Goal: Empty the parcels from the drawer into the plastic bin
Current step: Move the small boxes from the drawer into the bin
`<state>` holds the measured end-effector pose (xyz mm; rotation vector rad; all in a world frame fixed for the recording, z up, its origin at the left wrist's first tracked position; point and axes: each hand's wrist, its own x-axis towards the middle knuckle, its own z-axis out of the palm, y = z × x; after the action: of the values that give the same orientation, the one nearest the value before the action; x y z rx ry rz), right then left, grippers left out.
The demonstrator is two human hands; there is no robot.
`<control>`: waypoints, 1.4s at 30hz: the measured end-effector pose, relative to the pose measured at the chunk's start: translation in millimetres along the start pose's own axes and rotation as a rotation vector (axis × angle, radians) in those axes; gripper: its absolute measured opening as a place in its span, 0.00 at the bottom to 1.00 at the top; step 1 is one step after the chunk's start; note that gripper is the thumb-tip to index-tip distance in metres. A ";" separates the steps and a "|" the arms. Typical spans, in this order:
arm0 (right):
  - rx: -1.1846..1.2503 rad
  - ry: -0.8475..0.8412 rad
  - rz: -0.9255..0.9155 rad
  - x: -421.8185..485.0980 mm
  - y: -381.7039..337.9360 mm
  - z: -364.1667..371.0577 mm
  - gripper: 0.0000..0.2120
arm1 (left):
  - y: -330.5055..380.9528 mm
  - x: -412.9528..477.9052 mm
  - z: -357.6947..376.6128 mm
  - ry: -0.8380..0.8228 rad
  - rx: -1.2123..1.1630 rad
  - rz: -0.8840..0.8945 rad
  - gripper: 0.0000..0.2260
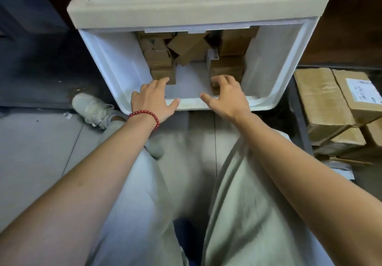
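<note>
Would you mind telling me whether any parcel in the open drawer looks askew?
Yes: the middle parcel at the back of the drawer sits tilted, a corner pointing forward, between the left row and the right row, which lie squarer.

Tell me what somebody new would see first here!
The big white plastic drawer pulled open at top centre, with brown cardboard parcels piled at its back. Two bare arms stretch up from below, the left hand, wearing a red bead bracelet, and the right hand reaching over the front rim toward the nearest parcels. More brown cardboard boxes sit in a dark bin at the right edge.
</note>
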<state>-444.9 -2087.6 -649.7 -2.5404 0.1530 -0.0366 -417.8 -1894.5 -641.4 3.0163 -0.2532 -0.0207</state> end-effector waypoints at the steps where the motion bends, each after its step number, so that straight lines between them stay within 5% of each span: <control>1: -0.013 0.013 0.008 6.7 0.7 3.9 0.30 | -0.3 5.2 4.4 0.007 -0.003 0.003 0.29; 13: -0.059 0.086 0.306 84.9 60.2 22.7 0.39 | 29.2 92.9 62.5 -0.017 -0.015 0.135 0.29; 19: -0.019 0.043 0.273 117.9 84.7 35.6 0.42 | 46.8 142.6 91.8 -0.123 0.004 0.222 0.30; 24: 0.078 0.020 0.300 133.2 92.7 45.9 0.46 | 61.1 169.0 115.7 -0.211 -0.206 0.168 0.33; 30: 0.208 0.115 0.345 141.0 100.7 46.7 0.42 | 80.4 172.7 109.7 -0.193 -0.159 0.204 0.31; 37: 0.436 0.079 0.412 138.8 104.0 44.0 0.32 | 71.4 177.3 109.8 -0.334 -0.619 0.090 0.31; 42: 0.536 0.058 0.416 130.9 102.7 35.7 0.27 | 75.0 169.8 100.7 -0.378 -0.727 0.107 0.29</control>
<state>-323.2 -2167.4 -737.9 -1.9345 0.6052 0.0109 -265.1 -2007.8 -733.5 2.2516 -0.3467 -0.5486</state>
